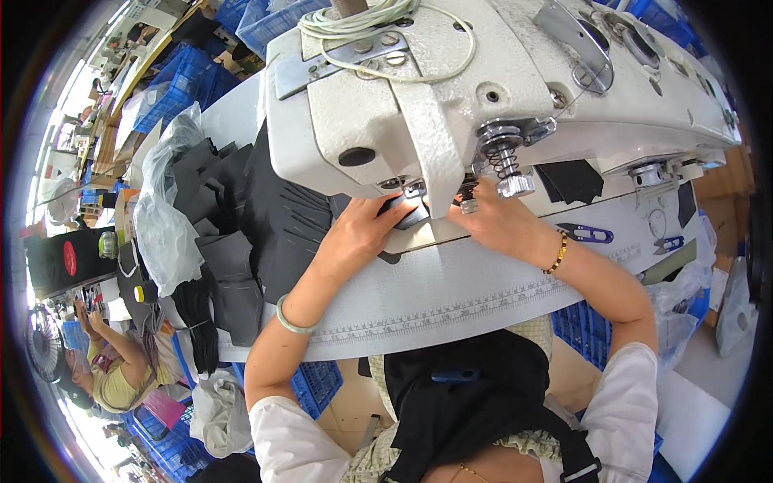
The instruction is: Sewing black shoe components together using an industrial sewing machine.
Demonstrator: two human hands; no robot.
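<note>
My left hand [360,232] is at the needle area of a white sewing machine [322,121], its thumb and forefinger closed on a small dark fabric piece [415,216]. A pale bangle is on that wrist. Across from it, my right hand [503,225] rests beside the needle area with its fingers bent inward. The machine's tension knob and head hide part of those fingertips, so what they hold cannot be seen. Left of my left hand, black fabric pieces [278,225] lie in a heap, several with slits.
Purple-handled thread snips [589,233] lie right of my right wrist, with smaller snips [668,243] farther right. Black cut pieces [570,181] sit beneath the machine arm. A clear plastic bag [165,217] covers the table's left side. Another person [121,362] works at far left.
</note>
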